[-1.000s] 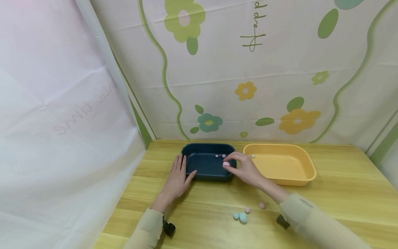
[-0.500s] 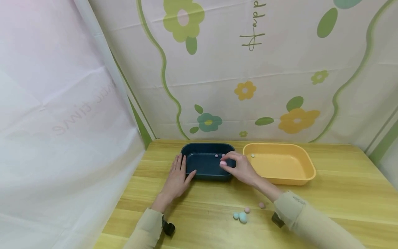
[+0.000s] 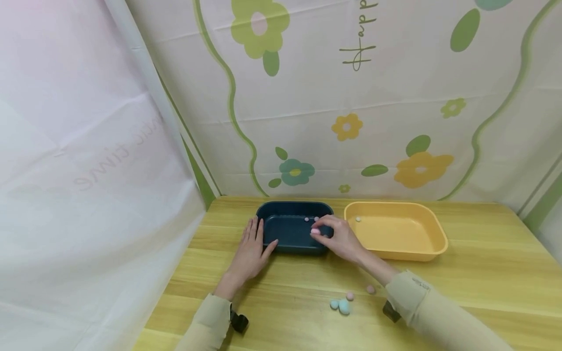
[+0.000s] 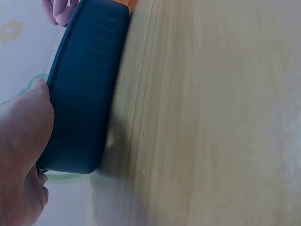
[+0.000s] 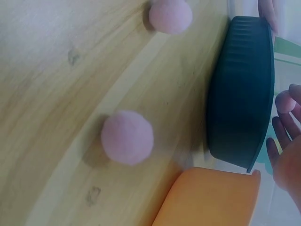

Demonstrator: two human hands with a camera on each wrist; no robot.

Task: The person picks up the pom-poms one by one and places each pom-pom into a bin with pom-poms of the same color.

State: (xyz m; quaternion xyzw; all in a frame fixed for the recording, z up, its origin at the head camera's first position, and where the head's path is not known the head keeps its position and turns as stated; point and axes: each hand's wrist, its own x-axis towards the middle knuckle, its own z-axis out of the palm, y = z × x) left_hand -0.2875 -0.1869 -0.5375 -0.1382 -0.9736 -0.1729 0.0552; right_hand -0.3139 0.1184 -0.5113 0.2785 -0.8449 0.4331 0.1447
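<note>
My right hand (image 3: 344, 239) pinches a pink ball (image 3: 315, 231) between thumb and fingertips, over the right side of a dark blue tray (image 3: 281, 248). In the right wrist view that pink ball (image 5: 285, 101) shows beyond the tray's rim, with the other fingers spread. My left hand (image 3: 249, 251) rests on the tray's left end, fingers straight along the rim and thumb at the front edge. Inside the tray, near its back wall, lie a small lilac ball (image 3: 306, 219) and another lilac ball (image 3: 316, 219) partly beside my right fingers.
A yellow tray (image 3: 408, 255) stands just right of the blue one, with a small whitish ball (image 3: 358, 219) inside. Nearer on the wooden table (image 3: 281, 307) lie two pink balls (image 3: 350, 296) and two light blue balls (image 3: 344, 306). A printed cloth (image 3: 307, 107) hangs behind.
My right hand has shifted slightly left over the blue tray with the pink ball, then holds almost still. The left hand has stayed in place.
</note>
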